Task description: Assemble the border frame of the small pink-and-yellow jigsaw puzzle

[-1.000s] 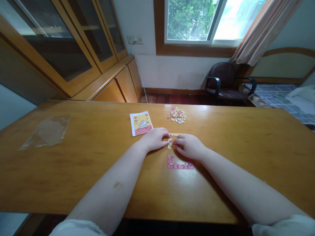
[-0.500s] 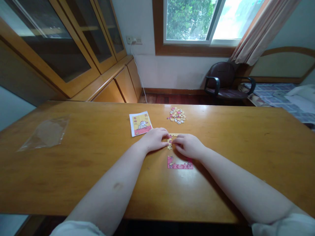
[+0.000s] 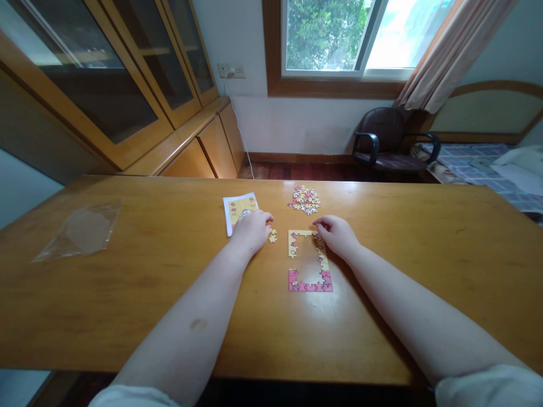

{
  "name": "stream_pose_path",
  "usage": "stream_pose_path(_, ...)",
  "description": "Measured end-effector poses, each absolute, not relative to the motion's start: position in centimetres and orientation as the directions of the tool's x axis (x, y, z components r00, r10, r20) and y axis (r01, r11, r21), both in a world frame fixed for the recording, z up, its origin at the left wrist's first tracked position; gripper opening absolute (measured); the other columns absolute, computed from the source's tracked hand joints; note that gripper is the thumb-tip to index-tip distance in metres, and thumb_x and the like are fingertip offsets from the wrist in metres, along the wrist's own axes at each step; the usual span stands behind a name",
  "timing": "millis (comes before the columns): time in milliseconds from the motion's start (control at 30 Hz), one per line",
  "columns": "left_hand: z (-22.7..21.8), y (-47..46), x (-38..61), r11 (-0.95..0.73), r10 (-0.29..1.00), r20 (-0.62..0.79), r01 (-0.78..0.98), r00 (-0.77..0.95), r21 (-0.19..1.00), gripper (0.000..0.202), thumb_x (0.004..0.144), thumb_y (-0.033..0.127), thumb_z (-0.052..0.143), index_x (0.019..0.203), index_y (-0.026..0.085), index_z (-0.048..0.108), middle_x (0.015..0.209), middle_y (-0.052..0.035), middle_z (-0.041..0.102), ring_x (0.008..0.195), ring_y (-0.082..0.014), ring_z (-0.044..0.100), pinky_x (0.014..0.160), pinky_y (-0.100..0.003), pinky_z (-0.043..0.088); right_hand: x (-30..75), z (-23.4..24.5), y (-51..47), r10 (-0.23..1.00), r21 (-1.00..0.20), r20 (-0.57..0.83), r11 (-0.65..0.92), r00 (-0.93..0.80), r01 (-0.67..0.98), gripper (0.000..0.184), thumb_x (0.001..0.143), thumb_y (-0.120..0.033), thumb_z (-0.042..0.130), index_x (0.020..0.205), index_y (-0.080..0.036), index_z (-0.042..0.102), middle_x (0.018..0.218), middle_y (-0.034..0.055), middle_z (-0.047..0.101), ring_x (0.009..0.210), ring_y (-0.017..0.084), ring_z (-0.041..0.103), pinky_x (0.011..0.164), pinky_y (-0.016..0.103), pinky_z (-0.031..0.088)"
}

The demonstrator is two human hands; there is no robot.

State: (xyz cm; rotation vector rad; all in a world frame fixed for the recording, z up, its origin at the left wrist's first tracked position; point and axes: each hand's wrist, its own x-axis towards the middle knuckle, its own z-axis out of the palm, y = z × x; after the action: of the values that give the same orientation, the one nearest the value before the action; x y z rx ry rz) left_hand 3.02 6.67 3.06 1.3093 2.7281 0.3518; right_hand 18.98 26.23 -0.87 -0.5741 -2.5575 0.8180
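Observation:
A jigsaw border (image 3: 310, 288) lies on the table, yellow at the top and pink at the bottom. Its middle is bare tabletop, and a gap shows on its left side. Beside its upper right corner is my right hand (image 3: 338, 234), fingers curled together, with nothing visible in them. My left hand (image 3: 251, 232) reaches over the lower right of a picture sheet (image 3: 236, 207). Its fingers bend down next to a few loose yellow puzzle pieces (image 3: 272, 238); what they pinch, if anything, is hidden.
A pile of mixed puzzle pieces (image 3: 305, 199) sits beyond the border. On the left of the wooden table (image 3: 169, 226) lies a clear plastic bag (image 3: 80, 229). A glass-door cabinet (image 3: 127, 68) stands at the left, an office chair (image 3: 388, 141) behind the table.
Both hands have left the border's left side. My left hand moved left to the loose pieces; my right hand moved up and right, uncovering the border's right side.

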Motion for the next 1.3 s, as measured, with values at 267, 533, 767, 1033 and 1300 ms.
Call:
stream_pose_path(267, 2.7, 6.6, 2.8, 0.610, 0.790, -0.069, 0.771, -0.609, 0.182, 0.023, 0.083, 0.023, 0.057, 0.100, 0.026, 0.072, 0.106, -0.0060, 0.069, 0.100, -0.0272, 0.062, 0.082, -0.037, 0.048, 19.0, -0.8, 26.2, 0.507, -0.640, 0.198, 0.715, -0.839, 0.281, 0.022, 0.081, -0.021, 0.052, 0.085, -0.020, 0.073, 0.079, 0.0040, 0.072, 0.071, 0.017, 0.062, 0.069, 0.029, 0.046)
stream_pose_path(533, 2.4, 6.9, 3.0, 0.593, 0.804, -0.067, 0.790, -0.590, 0.158, 0.013, 0.083, 0.028, 0.059, 0.088, 0.023, 0.069, 0.098, -0.0056, 0.069, 0.094, -0.0247, 0.062, 0.078, -0.034, 0.047, 18.9, -0.7, 26.0, 0.508, -0.638, 0.189, 0.714, -0.840, 0.289, 0.021, 0.081, -0.021, 0.053, 0.085, -0.020, 0.074, 0.081, 0.0043, 0.072, 0.072, 0.017, 0.061, 0.070, 0.029, 0.046)
stream_pose_path(767, 2.6, 7.0, 3.7, 0.575, 0.818, -0.113, 0.813, -0.565, 0.091, 0.015, 0.086, 0.022, 0.053, 0.091, 0.017, 0.066, 0.105, -0.0115, 0.066, 0.096, -0.0260, 0.062, 0.083, -0.037, 0.048, 18.9, -0.6, 25.9, 0.510, -0.637, 0.176, 0.711, -0.842, 0.298, 0.021, 0.081, -0.022, 0.053, 0.085, -0.020, 0.074, 0.078, 0.0034, 0.071, 0.069, 0.016, 0.060, 0.069, 0.028, 0.046)
stream_pose_path(1033, 3.0, 6.9, 3.9, 0.578, 0.811, -0.186, 0.807, -0.554, 0.118, 0.017, 0.086, 0.017, 0.048, 0.095, 0.017, 0.063, 0.103, -0.0124, 0.067, 0.098, -0.0273, 0.062, 0.083, -0.038, 0.048, 19.0, -0.4, 25.8, 0.497, -0.626, 0.195, 0.727, -0.845, 0.282, 0.021, 0.081, -0.021, 0.053, 0.084, -0.021, 0.074, 0.079, 0.0037, 0.072, 0.069, 0.017, 0.062, 0.068, 0.029, 0.047)
stream_pose_path(1300, 3.3, 7.0, 4.2, 0.594, 0.801, -0.189, 0.791, -0.568, 0.146, 0.015, 0.085, 0.015, 0.049, 0.094, 0.017, 0.061, 0.103, -0.0130, 0.066, 0.098, -0.0277, 0.061, 0.082, -0.038, 0.047, 19.0, -0.5, 25.8, 0.494, -0.629, 0.192, 0.725, -0.848, 0.280, 0.021, 0.081, -0.020, 0.053, 0.085, -0.020, 0.074, 0.079, 0.0035, 0.072, 0.069, 0.016, 0.062, 0.067, 0.028, 0.046)
